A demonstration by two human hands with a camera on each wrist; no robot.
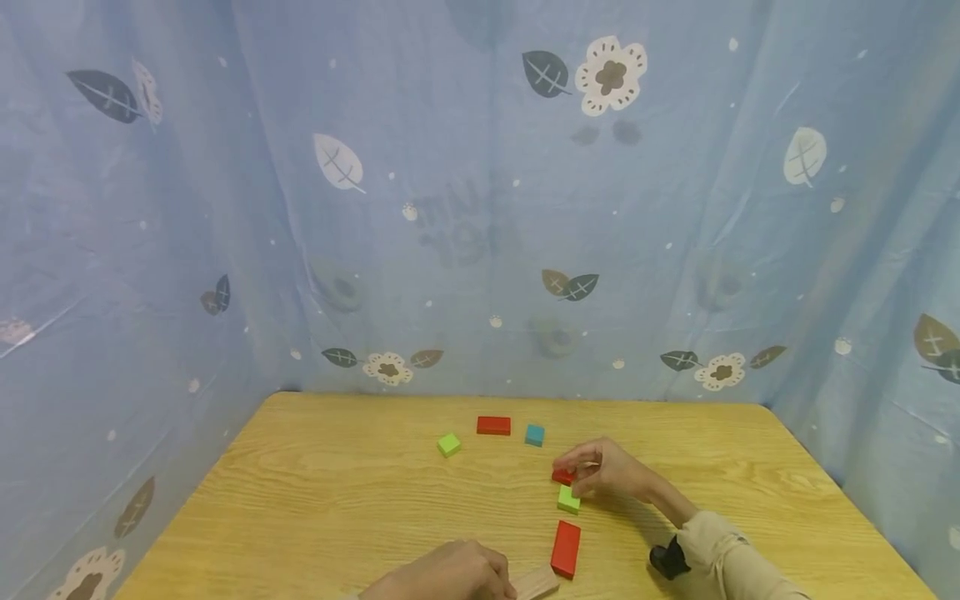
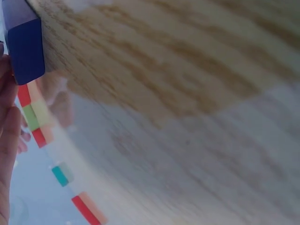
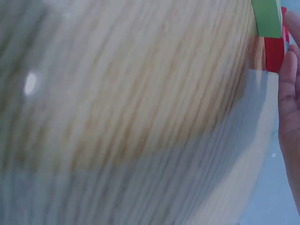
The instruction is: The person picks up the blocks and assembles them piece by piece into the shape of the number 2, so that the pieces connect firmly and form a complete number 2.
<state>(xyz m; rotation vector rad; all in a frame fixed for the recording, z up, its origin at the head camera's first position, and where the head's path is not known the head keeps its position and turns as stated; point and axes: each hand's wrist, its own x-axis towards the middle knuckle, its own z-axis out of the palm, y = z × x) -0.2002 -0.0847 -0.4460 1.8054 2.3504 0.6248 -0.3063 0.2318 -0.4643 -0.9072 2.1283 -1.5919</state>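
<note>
My right hand is over a small red block, its thumb and fingers curved about it. That red block adjoins a light green block, also visible as a green block in the right wrist view. At the bottom of the head view, my left hand has curled fingers at the near end of a pale wooden block. Left wrist view: fingers touch a block that looks dark blue there; the thumb is hidden. A longer red block lies between the hands.
Farther back on the wooden table are a blue block, a red block and a green block, spaced in a curve. A black object is by the right sleeve. Blue patterned curtains enclose the table.
</note>
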